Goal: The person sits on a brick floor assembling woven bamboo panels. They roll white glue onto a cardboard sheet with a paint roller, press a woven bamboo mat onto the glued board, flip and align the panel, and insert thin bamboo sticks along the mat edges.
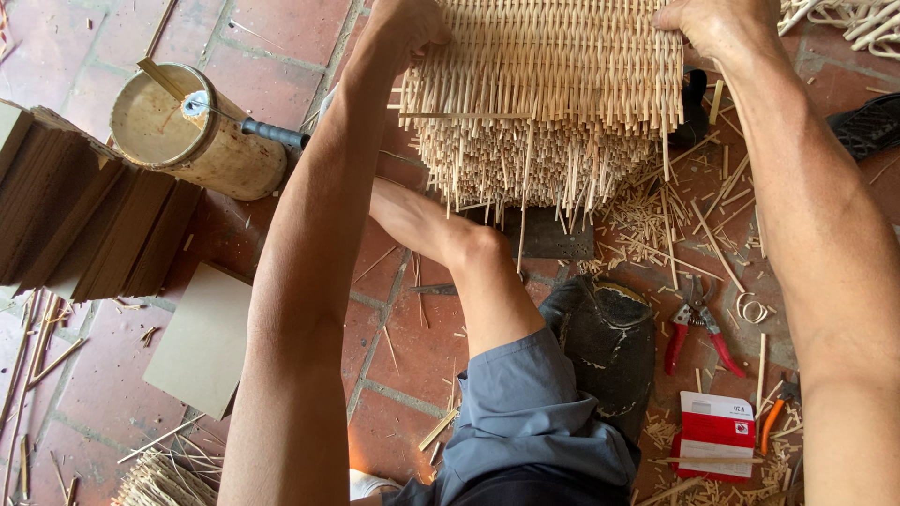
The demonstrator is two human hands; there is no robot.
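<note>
Here both hands grip the pale woven rattan basket [548, 84], left hand [405, 28] and right hand [712, 28] closed on its far sides; weaving seems underway, and next the loose stakes need tucking.

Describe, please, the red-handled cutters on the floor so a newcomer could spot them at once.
Start at the big woven wicker piece held by both hands, then look down to the tiled floor right of the person's knee. The cutters lie among cane offcuts, above a red-and-white packet; they alone have two splayed red handles.

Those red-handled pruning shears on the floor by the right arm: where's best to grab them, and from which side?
Grip the pruning shears by the two red handles, coming from above at the near end. They lie flat on the tile floor with the blades pointing away toward the woven piece, so the handles are nearest.
</note>
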